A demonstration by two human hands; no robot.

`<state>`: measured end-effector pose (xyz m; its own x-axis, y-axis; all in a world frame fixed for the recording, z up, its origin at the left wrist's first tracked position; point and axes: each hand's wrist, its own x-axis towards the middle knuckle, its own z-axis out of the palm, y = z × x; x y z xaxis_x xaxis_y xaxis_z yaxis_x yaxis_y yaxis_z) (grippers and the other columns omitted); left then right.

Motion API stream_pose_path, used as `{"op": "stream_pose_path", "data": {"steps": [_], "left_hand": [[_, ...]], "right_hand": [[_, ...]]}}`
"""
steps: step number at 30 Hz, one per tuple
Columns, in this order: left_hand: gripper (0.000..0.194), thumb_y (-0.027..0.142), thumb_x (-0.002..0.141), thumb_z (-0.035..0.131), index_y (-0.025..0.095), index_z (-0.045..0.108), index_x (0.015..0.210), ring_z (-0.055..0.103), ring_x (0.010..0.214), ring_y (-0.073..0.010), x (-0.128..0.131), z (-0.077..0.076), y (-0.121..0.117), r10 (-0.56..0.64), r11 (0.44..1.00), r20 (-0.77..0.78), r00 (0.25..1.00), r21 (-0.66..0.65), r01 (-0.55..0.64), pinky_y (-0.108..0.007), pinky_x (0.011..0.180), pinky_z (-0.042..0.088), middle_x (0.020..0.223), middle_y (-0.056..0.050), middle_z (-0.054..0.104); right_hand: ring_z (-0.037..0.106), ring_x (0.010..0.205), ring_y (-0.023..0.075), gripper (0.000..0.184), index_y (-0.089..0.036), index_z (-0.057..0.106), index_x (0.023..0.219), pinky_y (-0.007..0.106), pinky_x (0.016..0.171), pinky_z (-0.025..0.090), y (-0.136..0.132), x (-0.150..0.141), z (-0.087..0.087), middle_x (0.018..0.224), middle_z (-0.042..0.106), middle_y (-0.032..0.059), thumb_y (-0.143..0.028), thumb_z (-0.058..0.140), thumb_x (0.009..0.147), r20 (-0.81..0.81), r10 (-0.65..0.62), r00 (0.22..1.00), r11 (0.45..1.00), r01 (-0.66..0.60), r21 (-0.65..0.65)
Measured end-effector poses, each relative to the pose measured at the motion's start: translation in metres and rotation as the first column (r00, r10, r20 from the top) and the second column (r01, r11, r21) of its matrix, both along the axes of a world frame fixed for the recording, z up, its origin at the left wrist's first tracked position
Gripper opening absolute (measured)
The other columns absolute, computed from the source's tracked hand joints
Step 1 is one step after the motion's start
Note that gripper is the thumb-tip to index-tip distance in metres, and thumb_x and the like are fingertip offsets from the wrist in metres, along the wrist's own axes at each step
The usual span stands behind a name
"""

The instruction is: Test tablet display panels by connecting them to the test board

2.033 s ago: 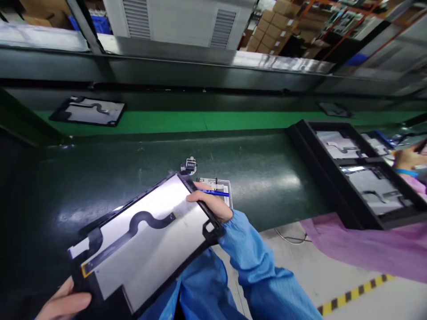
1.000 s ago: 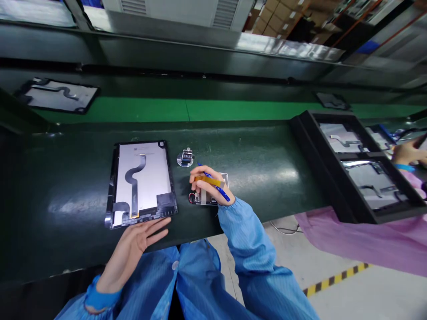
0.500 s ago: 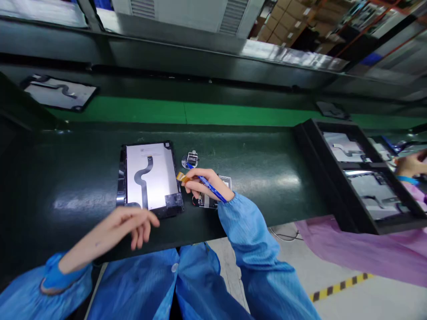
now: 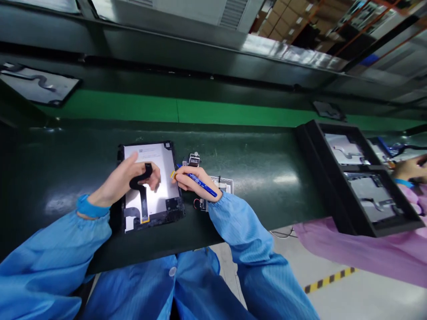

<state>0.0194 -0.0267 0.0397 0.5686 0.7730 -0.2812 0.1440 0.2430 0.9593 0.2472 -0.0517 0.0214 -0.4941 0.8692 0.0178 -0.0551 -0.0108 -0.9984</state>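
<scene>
A tablet screen panel point(image 4: 163, 160) with a white back and black frame lies on the bench before me. My left hand point(image 4: 140, 173) is over it, fingers curled beneath a black ribbon cable point(image 4: 143, 193) whose upper end is raised off the panel; the cable's lower end, with a gold edge, rests near the frame. In my right hand point(image 4: 193, 181), at the panel's right side, are a blue pen-shaped tool point(image 4: 203, 184) and a small orange flex piece point(image 4: 173, 175) at the fingertips. Beneath that wrist, partly hidden, is a small electronic device point(image 4: 227, 185).
Behind my right hand stands a small metal-framed part point(image 4: 194, 159). A black divided tray point(image 4: 316, 178) with more panels is at right, beside a co-worker's hand point(image 4: 412, 168) and pink sleeve. Another panel point(image 4: 40, 84) lies at the far left on the back ledge.
My left hand has moved from the panel's front edge up over it, and the ribbon cable's upper end is now lifted on its fingers. My right hand has shifted slightly left.
</scene>
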Motion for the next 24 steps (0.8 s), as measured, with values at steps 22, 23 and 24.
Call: {"op": "stream_pose_path", "data": {"steps": [22, 23, 24], "left_hand": [[0.012, 0.021, 0.084, 0.063, 0.021, 0.066, 0.072, 0.056, 0.066, -0.0091, 0.021, 0.003, -0.027, 0.203, 0.917, -0.107, 0.973, 0.37, -0.15, -0.02, 0.061, 0.042, 0.069, 0.004, 0.064], [0.013, 0.021, 0.084, 0.063, 0.021, 0.066, 0.072, 0.056, 0.065, -0.0091, 0.021, 0.003, -0.027, 0.205, 0.916, -0.113, 0.972, 0.371, -0.15, -0.02, 0.061, 0.042, 0.069, 0.004, 0.064], [0.013, 0.021, 0.084, 0.063, 0.021, 0.066, 0.072, 0.056, 0.065, -0.009, 0.021, 0.004, -0.026, 0.209, 0.916, -0.119, 0.971, 0.373, -0.151, -0.02, 0.061, 0.042, 0.069, 0.004, 0.064]], "right_hand": [[0.052, 0.063, 0.0091, 0.031, -0.014, 0.07, 0.081, 0.023, 0.063, 0.039, -0.007, -0.002, 0.0, 0.071, 0.063, -0.0001, -0.042, 0.061, 0.091, 0.176, -0.015, 0.984, 0.995, -0.002, 0.097], [0.052, 0.064, 0.0092, 0.031, -0.014, 0.07, 0.081, 0.023, 0.063, 0.04, -0.007, -0.002, 0.0, 0.072, 0.064, 0.0002, -0.042, 0.062, 0.091, 0.174, -0.017, 0.985, 0.995, 0.0, 0.098], [0.052, 0.064, 0.0093, 0.031, -0.014, 0.07, 0.081, 0.023, 0.062, 0.039, -0.007, -0.002, 0.0, 0.072, 0.064, 0.0004, -0.042, 0.062, 0.091, 0.173, -0.017, 0.985, 0.995, 0.0, 0.1]]}}
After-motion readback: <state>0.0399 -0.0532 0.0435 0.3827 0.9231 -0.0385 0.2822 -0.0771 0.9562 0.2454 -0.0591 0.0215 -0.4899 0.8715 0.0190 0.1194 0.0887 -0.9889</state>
